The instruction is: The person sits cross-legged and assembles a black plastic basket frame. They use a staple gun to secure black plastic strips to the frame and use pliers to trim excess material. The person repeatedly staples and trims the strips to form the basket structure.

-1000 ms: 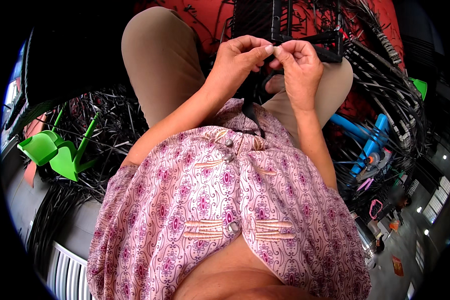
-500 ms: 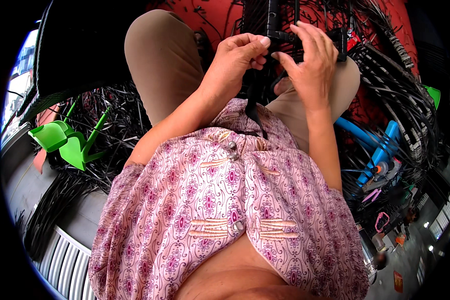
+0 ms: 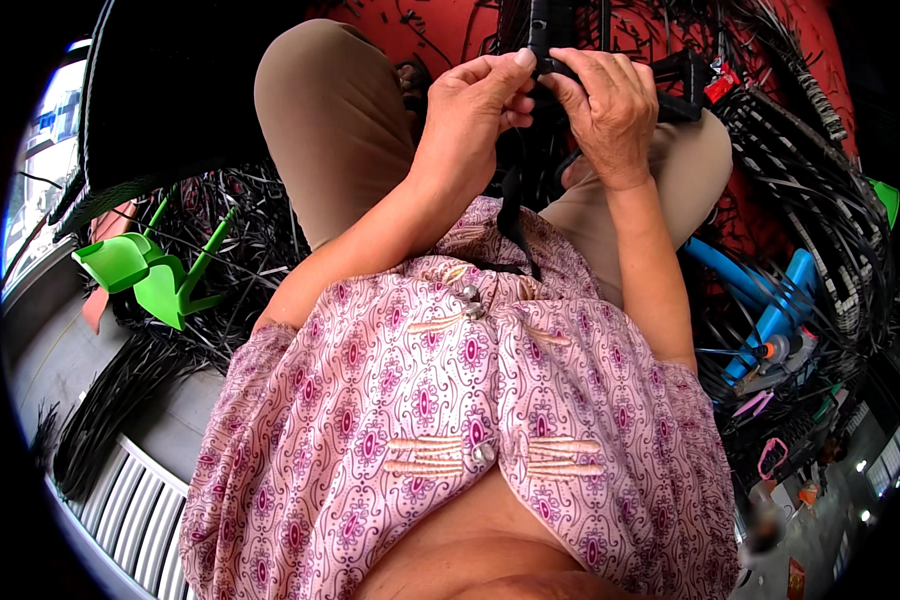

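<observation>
Above my lap stands a dark frame with a black wrapped bar (image 3: 539, 28). Both hands meet at this bar. My left hand (image 3: 467, 112) is closed in a pinch, thumb on top, on a black flat strip at the bar's left side. On the other side my right hand (image 3: 610, 118) pinches the same spot with thumb and fingers, its other fingers bent over the bar. The strip's exact path between the fingertips is hidden. A loose black strip (image 3: 511, 195) hangs down below the hands onto my patterned shirt.
A heap of black strips (image 3: 255, 235) lies left, with a green plastic piece (image 3: 118, 262) on it. At right are striped strips (image 3: 805, 215), a blue plastic piece (image 3: 785, 305), an orange-handled tool (image 3: 773, 348) and a pink-handled tool (image 3: 754, 403). Red material (image 3: 440, 35) lies ahead.
My right hand, spread open before, has closed in beside the left hand at the bar. My left hand keeps its pinch and has shifted slightly. The whole view has moved a little.
</observation>
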A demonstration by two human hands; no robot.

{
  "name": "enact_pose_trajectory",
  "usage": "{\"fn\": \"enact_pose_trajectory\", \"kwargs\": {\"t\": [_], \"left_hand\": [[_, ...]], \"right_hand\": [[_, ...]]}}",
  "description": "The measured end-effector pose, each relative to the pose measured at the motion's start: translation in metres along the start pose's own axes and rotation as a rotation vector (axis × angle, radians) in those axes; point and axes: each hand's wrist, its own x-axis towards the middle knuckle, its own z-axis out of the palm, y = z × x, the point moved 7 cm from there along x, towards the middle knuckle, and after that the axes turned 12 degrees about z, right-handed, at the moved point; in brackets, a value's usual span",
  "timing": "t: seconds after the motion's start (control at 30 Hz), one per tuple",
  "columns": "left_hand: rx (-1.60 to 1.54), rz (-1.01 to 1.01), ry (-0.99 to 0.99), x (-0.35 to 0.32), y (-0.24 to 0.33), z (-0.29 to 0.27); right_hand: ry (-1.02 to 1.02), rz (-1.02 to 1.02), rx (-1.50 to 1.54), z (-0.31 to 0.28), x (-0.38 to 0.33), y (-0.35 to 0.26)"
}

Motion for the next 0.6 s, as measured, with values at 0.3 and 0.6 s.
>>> {"fn": "enact_pose_trajectory", "kwargs": {"t": [0.3,0.6], "left_hand": [[0.144,0.164,0.027,0.006,0.012,0.001],[0.233,0.11,0.003,0.008,0.015,-0.005]], "right_hand": [[0.048,-0.014,-0.031,0.004,0.001,-0.004],[0.108,-0.024,-0.029,0.01,-0.002,-0.007]]}}
